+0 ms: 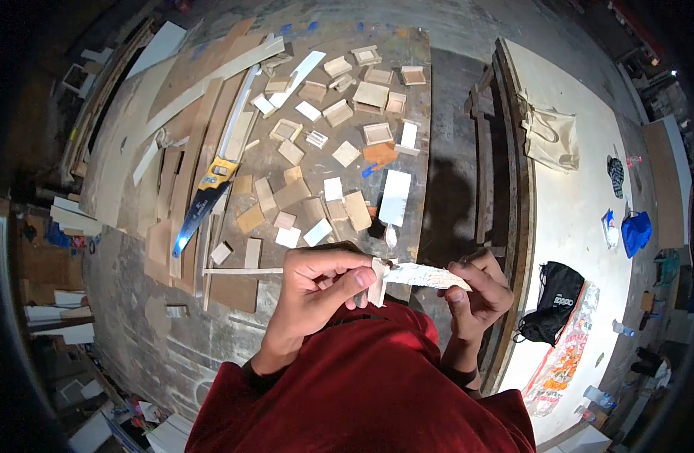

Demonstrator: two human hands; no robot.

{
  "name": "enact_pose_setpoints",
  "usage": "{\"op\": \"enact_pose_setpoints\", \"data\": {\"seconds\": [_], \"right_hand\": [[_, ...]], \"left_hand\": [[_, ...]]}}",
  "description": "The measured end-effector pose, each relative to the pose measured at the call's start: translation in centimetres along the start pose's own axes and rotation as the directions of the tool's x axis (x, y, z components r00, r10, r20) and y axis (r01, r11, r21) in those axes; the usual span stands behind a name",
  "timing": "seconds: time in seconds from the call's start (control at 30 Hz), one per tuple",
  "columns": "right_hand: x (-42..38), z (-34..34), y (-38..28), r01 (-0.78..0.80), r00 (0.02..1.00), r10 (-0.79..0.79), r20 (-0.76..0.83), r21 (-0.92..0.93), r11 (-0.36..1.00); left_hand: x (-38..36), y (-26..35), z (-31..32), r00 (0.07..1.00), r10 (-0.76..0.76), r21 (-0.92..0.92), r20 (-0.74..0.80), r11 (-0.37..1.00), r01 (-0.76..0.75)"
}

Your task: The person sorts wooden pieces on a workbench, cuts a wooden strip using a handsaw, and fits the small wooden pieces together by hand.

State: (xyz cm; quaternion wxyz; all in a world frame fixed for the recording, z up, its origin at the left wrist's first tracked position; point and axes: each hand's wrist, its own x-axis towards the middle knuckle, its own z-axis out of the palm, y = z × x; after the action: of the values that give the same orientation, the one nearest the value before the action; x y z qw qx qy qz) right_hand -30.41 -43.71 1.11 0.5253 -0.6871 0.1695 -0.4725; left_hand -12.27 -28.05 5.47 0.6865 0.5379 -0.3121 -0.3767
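Observation:
Close to the body, my left hand (316,291) is closed around a small pale wooden piece (378,281), thumb on top. My right hand (480,293) pinches the tip of a whitish, rough-surfaced strip (428,275) between thumb and fingers. The strip's other end meets the wooden piece; whether they are joined is hard to tell. Below the hands is a red garment (362,377). Just beyond them lies a white rectangular board (394,198) on the worktable, with a small clear object (390,236) near its lower end.
Many small wooden blocks and box-like pieces (371,97) cover the worktable (271,162). A yellow-handled saw (203,204) lies at left beside long planks (188,151). At right, a pale table (581,226) bears a tote bag (552,140), a black bag (556,306) and a blue item (636,233).

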Motion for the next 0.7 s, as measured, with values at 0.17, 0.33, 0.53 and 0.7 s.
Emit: {"op": "enact_pose_setpoints", "data": {"seconds": [0.17, 0.33, 0.53, 0.7], "right_hand": [[-0.29, -0.14, 0.07, 0.008, 0.999, -0.009, -0.035, -0.018, 1.0], [-0.08, 0.31, 0.09, 0.0, 0.996, 0.001, -0.088, 0.008, 1.0], [0.09, 0.06, 0.21, 0.023, 1.0, -0.024, -0.011, -0.063, 0.998], [0.29, 0.31, 0.0, 0.081, 0.995, -0.084, -0.046, -0.07, 0.994]], "left_hand": [[-0.1, 0.17, 0.28, 0.998, 0.012, 0.035, -0.063, 0.999, -0.01], [-0.01, 0.27, 0.31, 1.0, 0.002, -0.014, -0.028, 1.0, -0.002], [-0.1, 0.11, 0.11, 0.998, -0.04, -0.051, -0.042, 0.998, 0.038], [-0.15, -0.08, 0.06, 0.998, -0.035, -0.053, -0.046, 0.998, 0.033]]}}
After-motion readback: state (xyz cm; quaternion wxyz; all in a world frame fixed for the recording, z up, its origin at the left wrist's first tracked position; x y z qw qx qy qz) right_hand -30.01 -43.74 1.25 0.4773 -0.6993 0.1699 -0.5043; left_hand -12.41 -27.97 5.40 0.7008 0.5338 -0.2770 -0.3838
